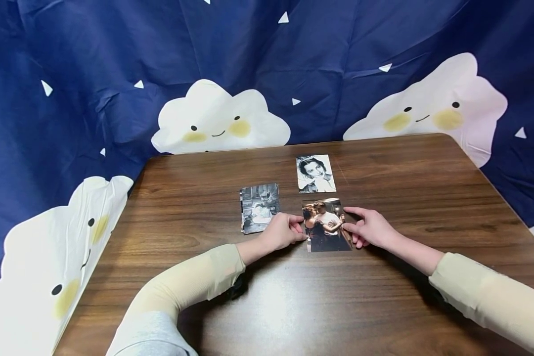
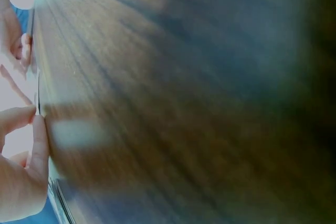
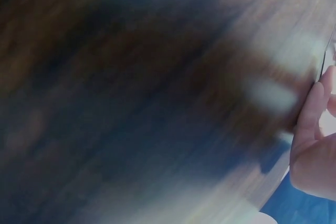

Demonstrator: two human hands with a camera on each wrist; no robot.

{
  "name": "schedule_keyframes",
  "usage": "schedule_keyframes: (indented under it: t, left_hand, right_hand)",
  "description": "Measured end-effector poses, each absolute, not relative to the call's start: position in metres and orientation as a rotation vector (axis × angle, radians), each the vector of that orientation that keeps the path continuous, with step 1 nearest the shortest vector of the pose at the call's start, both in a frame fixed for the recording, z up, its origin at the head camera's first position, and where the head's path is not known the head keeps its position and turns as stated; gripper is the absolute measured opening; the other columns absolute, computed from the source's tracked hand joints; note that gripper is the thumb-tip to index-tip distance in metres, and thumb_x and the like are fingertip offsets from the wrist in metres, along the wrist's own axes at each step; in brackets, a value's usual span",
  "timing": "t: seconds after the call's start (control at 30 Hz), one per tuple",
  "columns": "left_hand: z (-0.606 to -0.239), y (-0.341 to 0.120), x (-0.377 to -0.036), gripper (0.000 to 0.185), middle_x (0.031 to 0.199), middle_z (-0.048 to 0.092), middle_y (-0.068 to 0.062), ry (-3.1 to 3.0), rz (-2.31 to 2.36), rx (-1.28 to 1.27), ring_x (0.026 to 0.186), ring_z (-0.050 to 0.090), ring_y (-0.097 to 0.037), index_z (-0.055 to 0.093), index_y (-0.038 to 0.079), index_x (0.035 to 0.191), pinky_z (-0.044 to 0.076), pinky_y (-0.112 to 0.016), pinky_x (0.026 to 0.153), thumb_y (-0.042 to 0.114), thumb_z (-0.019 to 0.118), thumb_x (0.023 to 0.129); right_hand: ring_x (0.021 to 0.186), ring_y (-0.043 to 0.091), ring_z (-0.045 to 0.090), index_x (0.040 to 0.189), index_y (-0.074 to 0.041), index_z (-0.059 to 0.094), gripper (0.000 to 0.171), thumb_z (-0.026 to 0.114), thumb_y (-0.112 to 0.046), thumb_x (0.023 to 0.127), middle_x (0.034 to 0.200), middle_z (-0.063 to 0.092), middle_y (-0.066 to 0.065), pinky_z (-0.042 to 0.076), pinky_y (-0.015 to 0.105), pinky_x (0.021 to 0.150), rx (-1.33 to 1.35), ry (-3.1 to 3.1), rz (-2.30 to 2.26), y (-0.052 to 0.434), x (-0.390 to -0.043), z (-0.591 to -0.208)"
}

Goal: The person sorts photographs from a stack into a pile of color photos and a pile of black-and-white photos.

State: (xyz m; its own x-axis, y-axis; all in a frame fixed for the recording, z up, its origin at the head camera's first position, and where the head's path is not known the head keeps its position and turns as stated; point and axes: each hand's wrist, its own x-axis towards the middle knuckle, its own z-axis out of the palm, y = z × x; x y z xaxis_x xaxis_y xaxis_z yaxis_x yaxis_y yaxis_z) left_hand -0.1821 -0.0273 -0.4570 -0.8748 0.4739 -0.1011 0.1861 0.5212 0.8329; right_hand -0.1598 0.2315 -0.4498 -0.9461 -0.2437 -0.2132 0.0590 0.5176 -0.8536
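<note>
A dark blue cloud-print curtain (image 1: 115, 59) backs the brown wooden desk (image 1: 427, 198). At frame centre lies a colour photo (image 1: 326, 228), its left edge pinched by the left hand (image 1: 281, 231) and its right edge by the right hand (image 1: 370, 228).

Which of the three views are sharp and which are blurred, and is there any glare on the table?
Head view: sharp, the colour photo between the left hand and right hand is clear; pale glare on the table near the sleeves. Left wrist view: wood blurred, overexposed at the left edge. Right wrist view: heavily blurred, dark patches.
</note>
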Motion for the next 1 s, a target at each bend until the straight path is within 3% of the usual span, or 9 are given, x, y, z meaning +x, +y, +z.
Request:
schedule_keyframes:
  t: [0.27, 0.57, 0.73, 1.0]
  left_hand:
    - [-0.461, -0.039, -0.178, 0.045, 0.077, 0.068, -0.004, 2.358, 1.427, 0.579, 0.057, 0.057, -0.004, 0.062, -0.01, 0.12, 0.051, -0.021, 0.052, -0.002, 0.077, 0.079]
    - [-0.447, -0.101, -0.175, 0.038, 0.086, 0.071, -0.007, 2.47, 1.532, 0.599, 0.073, 0.067, -0.015, 0.065, -0.006, 0.118, 0.055, -0.024, 0.069, 0.0, 0.075, 0.082]
    - [-0.45, -0.136, -0.183, 0.03, 0.082, 0.07, -0.01, 2.574, 1.657, 0.488, 0.073, 0.066, -0.016, 0.069, -0.008, 0.109, 0.054, -0.022, 0.07, -0.003, 0.076, 0.08]
    - [-0.457, -0.164, -0.202, 0.025, 0.08, 0.07, -0.009, 2.769, 1.59, 0.314, 0.068, 0.061, -0.011, 0.072, -0.005, 0.102, 0.048, -0.017, 0.064, 0.001, 0.079, 0.078]
  right_hand:
    - [0.044, 0.014, 0.057, 0.141, 0.011, 0.039, 0.055, 0.062, -0.006, 0.094, 0.058, 0.057, 0.009, 0.053, 0.033, 0.044, -0.133, 2.396, -1.545, 0.23, -0.159, -0.446]
    - [0.062, 0.018, 0.065, 0.135, 0.013, 0.046, 0.046, 0.061, -0.003, 0.094, 0.085, 0.068, 0.022, 0.056, 0.035, 0.052, -0.268, 2.428, -1.64, 0.201, -0.174, -0.426]
    - [0.069, 0.023, 0.068, 0.133, 0.013, 0.048, 0.045, 0.063, -0.002, 0.093, 0.097, 0.068, 0.027, 0.056, 0.035, 0.055, -0.287, 2.394, -1.692, 0.173, -0.19, -0.429]
    - [0.08, 0.024, 0.065, 0.128, 0.01, 0.055, 0.042, 0.067, -0.001, 0.09, 0.108, 0.067, 0.023, 0.052, 0.029, 0.053, -0.337, 2.407, -1.626, 0.126, -0.209, -0.442]
